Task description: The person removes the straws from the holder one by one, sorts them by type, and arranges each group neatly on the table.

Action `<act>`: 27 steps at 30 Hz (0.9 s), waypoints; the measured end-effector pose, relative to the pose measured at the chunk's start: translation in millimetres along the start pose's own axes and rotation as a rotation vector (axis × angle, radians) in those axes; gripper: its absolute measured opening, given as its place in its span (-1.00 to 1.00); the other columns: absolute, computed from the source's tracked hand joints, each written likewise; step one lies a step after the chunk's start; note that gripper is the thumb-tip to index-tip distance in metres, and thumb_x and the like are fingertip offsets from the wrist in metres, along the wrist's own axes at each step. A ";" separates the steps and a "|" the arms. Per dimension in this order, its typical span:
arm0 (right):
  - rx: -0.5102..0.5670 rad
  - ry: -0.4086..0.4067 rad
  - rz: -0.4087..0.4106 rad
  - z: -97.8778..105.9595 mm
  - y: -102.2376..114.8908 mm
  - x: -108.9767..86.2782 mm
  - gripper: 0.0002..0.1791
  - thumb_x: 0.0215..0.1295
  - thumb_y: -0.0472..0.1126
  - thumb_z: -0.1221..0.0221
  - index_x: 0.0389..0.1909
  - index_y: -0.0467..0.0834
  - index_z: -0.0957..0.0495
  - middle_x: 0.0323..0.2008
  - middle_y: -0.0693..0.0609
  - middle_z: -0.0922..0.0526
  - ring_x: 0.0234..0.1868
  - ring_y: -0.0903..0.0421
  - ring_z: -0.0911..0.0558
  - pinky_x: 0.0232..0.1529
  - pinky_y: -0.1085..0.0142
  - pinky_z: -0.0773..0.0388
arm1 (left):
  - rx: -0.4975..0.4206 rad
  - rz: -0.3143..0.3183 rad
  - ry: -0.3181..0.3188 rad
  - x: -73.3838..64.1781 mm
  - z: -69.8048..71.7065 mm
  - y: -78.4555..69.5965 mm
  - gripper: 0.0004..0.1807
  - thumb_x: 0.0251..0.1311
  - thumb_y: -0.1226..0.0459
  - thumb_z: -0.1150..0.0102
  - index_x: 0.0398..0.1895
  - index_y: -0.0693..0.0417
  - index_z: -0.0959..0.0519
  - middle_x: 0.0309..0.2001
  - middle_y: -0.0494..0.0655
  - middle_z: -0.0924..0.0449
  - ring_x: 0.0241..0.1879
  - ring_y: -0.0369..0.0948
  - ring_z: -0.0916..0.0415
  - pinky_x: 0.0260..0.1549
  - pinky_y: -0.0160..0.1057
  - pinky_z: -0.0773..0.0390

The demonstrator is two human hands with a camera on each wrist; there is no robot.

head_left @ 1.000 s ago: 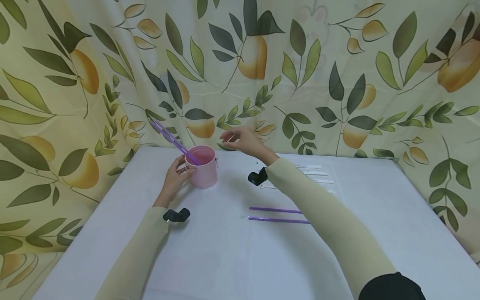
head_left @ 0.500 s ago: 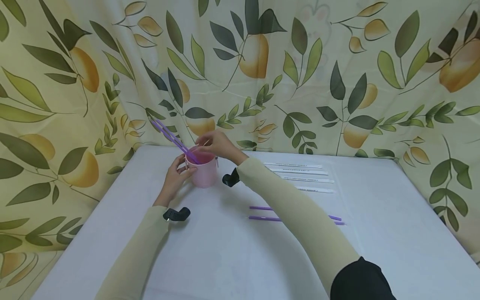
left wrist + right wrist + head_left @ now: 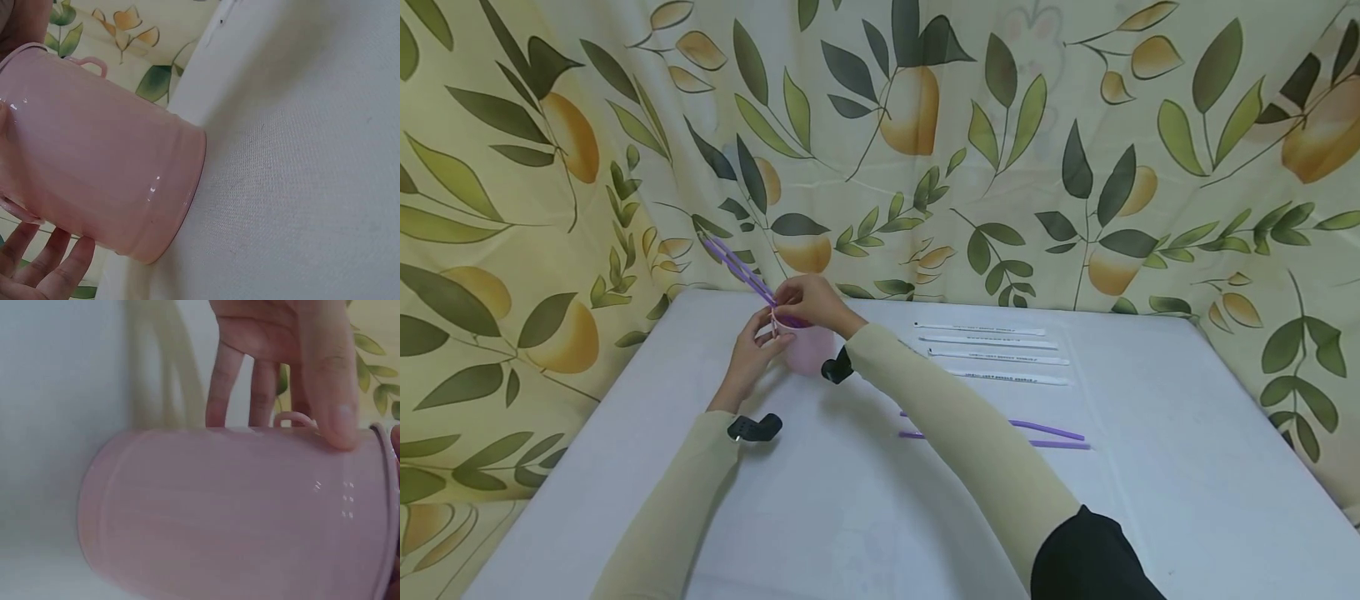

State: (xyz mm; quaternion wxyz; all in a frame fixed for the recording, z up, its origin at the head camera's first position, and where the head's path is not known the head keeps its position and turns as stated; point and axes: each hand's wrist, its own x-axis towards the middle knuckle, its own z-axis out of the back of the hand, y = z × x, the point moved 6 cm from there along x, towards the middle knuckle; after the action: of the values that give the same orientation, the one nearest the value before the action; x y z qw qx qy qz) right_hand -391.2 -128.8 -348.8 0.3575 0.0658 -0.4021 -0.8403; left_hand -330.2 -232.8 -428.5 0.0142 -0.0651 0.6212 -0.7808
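A small pink bucket stands upright near the back left of the table. My left hand grips its side, and the right wrist view shows the thumb on the wall beside a small loop handle. Purple straws lean out of the bucket toward the upper left. Over the bucket's mouth, my right hand pinches the straws just above the rim with curled fingers. Their lower ends are hidden by that hand and the bucket wall.
Several white paper-wrapped straws lie in rows at the back right of the white table. Two loose purple straws lie nearer, partly covered by the right sleeve. A patterned curtain hangs behind the table.
My right hand has moved left and down from beside the bucket to its mouth, reaching the straws there. The left hand and bucket have stayed in place.
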 end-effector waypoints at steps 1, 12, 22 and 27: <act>-0.004 -0.002 -0.002 -1.2 -0.1 0.4 -0.75 0.16 -0.26 -0.28 -0.14 -0.25 -0.62 -0.16 -0.12 -0.71 -0.12 0.04 -0.69 -0.04 0.40 -0.62 | 0.003 0.000 0.001 -0.3 0.2 -0.3 -0.25 0.21 0.25 -0.18 0.43 0.02 -0.08 0.39 0.14 -0.14 0.30 0.09 -0.29 0.15 -0.27 -0.50; -0.023 0.015 -0.010 -10.6 -0.7 1.7 -0.78 0.17 -0.24 -0.27 -0.17 -0.23 -0.63 -0.20 -0.09 -0.71 -0.17 0.07 -0.67 -0.15 0.48 -0.62 | 0.000 0.009 0.018 -2.1 -0.4 -1.7 -0.27 0.24 0.23 -0.15 0.43 0.03 -0.06 0.42 0.12 -0.09 0.33 0.07 -0.25 0.09 -0.39 -0.49; 0.002 0.016 -0.025 -8.0 5.0 0.0 -0.81 0.20 -0.22 -0.24 -0.22 -0.24 -0.66 -0.24 -0.10 -0.72 -0.29 0.13 -0.65 -0.36 0.55 -0.57 | -0.007 0.009 0.019 -2.5 -0.3 -2.6 -0.26 0.24 0.26 -0.15 0.43 0.05 -0.06 0.42 0.14 -0.06 0.34 0.08 -0.23 0.17 -0.27 -0.49; 0.027 -0.002 -0.039 -1.5 8.5 1.4 -0.78 0.22 -0.20 -0.23 -0.16 -0.20 -0.66 -0.22 -0.09 -0.72 -0.28 0.15 -0.64 -0.35 0.57 -0.52 | -0.004 0.012 0.010 -2.0 0.0 -1.2 -0.28 0.24 0.24 -0.15 0.42 0.01 -0.09 0.43 0.15 -0.05 0.33 0.13 -0.23 0.27 0.02 -0.38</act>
State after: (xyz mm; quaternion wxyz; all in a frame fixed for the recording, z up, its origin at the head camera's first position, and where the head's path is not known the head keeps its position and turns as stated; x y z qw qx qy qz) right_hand -387.0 -134.2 -343.5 0.3399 0.0775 -0.4123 -0.8417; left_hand -328.2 -232.4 -427.5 0.0160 -0.0576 0.6231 -0.7798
